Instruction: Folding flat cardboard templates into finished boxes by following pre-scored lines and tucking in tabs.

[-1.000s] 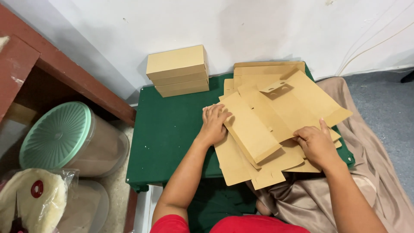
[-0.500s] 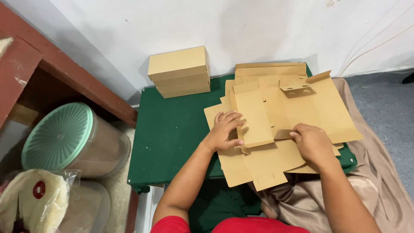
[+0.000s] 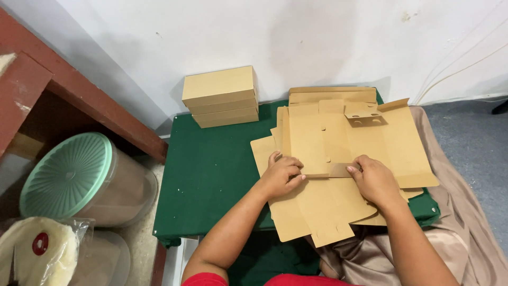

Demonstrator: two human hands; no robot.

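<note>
Flat kraft box blank (image 3: 338, 148), atop loose blanks at the green table's (image 3: 211, 180) right edge: left hand (image 3: 281, 175) and right hand (image 3: 373, 179) each pinch its near flap, mid-fold; next move likely demands a firm crease.

At twelve o'clock from my hands lies the flat box blank (image 3: 349, 143), plain brown card, unfolded, with a small punched tab standing up at its far edge. My left hand (image 3: 280, 177) and right hand (image 3: 373, 180) press its near flap. Under it, toward six o'clock, more flat brown blanks (image 3: 317, 212) are spread in a loose pile on the green counter (image 3: 211, 175). At ten o'clock, against the wall, three finished brown boxes (image 3: 221, 96) stand stacked. At eight o'clock a clear bag bears a round red label (image 3: 40, 243).
</note>
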